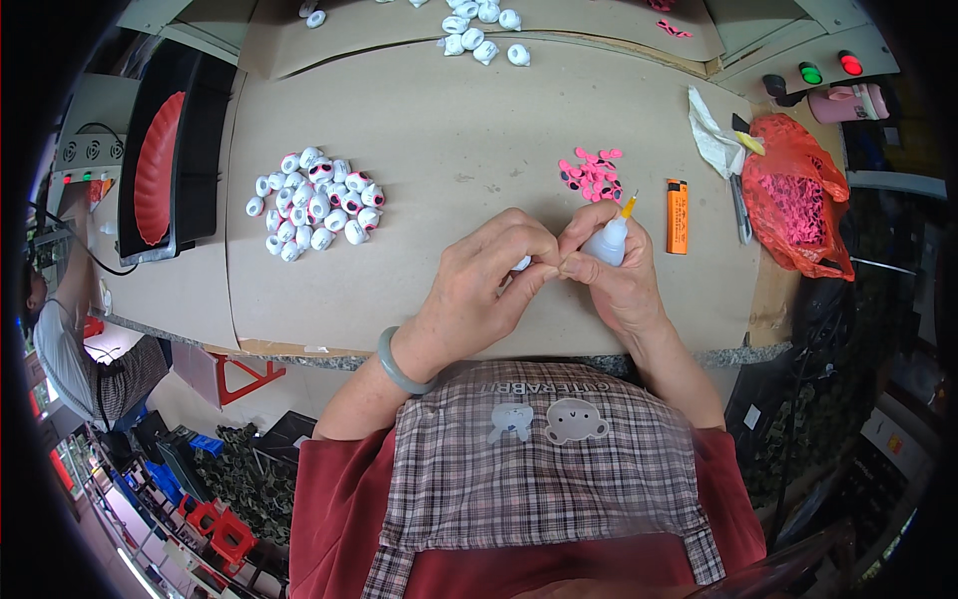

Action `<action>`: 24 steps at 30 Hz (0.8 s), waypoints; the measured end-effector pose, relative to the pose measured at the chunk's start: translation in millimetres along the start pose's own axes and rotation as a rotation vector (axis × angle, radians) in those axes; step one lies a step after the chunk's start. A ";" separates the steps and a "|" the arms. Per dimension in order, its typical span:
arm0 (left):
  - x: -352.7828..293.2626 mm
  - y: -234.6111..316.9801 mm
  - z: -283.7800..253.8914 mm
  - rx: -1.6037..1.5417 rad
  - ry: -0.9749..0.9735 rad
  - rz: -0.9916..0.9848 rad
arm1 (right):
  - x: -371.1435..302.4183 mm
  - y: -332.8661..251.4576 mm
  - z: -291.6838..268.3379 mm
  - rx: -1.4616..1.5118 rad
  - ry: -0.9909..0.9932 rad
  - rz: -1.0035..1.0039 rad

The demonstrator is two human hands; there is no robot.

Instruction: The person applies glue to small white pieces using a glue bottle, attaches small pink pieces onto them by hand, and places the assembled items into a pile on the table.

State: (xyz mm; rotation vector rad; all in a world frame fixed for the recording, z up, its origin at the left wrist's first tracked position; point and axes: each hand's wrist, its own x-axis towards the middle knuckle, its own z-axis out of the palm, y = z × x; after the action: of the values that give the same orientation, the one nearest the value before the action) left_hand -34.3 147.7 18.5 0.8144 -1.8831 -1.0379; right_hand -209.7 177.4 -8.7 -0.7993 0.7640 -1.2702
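White plastic bottle (607, 243) with yellow nozzle gripped in right hand (611, 268), centre of frame, nozzle tilted up-right. Left hand (489, 280) pinched shut on a small white piece (524, 264), mostly hidden between fingertips, touching the right hand's fingertips. Step judged: gluing or fitting a pink dot onto the white piece; next move likely calls for steady nozzle aim and a light squeeze. Counts: one heap of white pieces (317, 203) at centre left, roughly thirty, several faced pink; a second smaller cluster (481, 30) at top centre, about ten; one scatter of pink dots (593, 175) just above the hands, uncountable; one orange lighter (677, 216); one red bag (795, 195) at upper right.
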 end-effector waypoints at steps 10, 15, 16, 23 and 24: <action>-0.7 -6.7 -2.6 0.062 -0.054 0.136 | -0.3 3.8 -4.6 -0.161 -0.034 -0.043; -2.7 -5.6 -0.3 0.061 -0.045 0.135 | -0.7 1.9 -2.0 -0.081 -0.031 -0.030; -3.3 -3.1 -0.4 0.000 -0.036 0.046 | -0.6 1.8 -1.7 -0.014 -0.045 -0.023; -3.4 -2.2 3.3 -0.076 0.011 -0.011 | -1.0 3.4 -3.5 0.073 -0.045 0.004; -2.5 -2.1 2.8 -0.076 0.011 -0.010 | -1.0 4.1 -4.0 0.070 -0.042 0.001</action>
State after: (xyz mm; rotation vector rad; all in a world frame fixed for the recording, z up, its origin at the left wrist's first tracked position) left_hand -35.3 149.9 14.8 0.7848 -1.8207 -1.1030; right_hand -211.2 178.4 -14.2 -0.7661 0.6824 -1.2685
